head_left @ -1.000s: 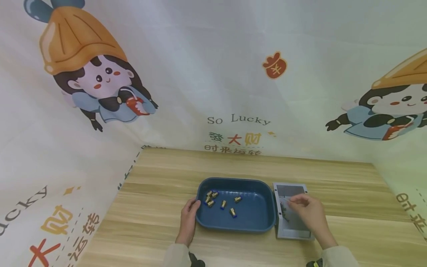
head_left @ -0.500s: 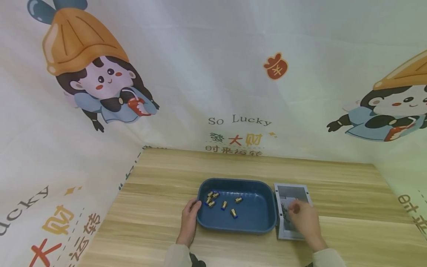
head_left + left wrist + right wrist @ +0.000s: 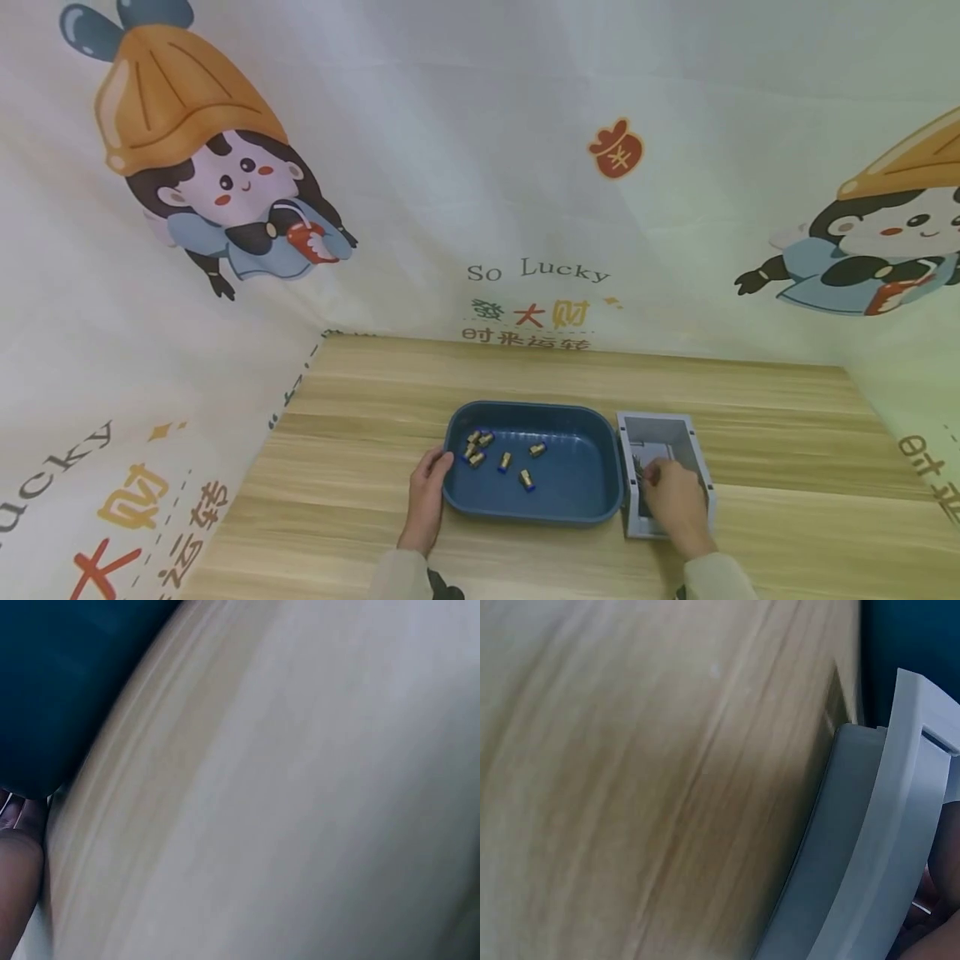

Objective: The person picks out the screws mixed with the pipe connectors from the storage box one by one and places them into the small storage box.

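In the head view my left hand [image 3: 425,497] holds the left end of a dark blue plastic tray [image 3: 532,521], thumb at the rim and fingers along the outer wall. Several brass push-in fittings with blue collars lie in the tray, among them one fitting [image 3: 527,479] nearer the front. My right hand [image 3: 677,502] reaches down into a grey box [image 3: 660,418], fingers bent. Small dark pieces [image 3: 638,468] lie along the box's left inner side, right at the fingertips. I cannot tell whether the fingers grip one. In the right wrist view the box wall [image 3: 881,847] hides most of the hand.
The box stands close against the tray's right end, both on a wood-grain table [image 3: 360,417]. A pale flat piece [image 3: 654,451] shows inside the box. Printed cloth [image 3: 420,167] hangs behind the table and at both sides.
My right hand, which pinched a thin pale thing over the box, has come down and left into it. More of the box's inside shows now. My left hand stays on the tray.
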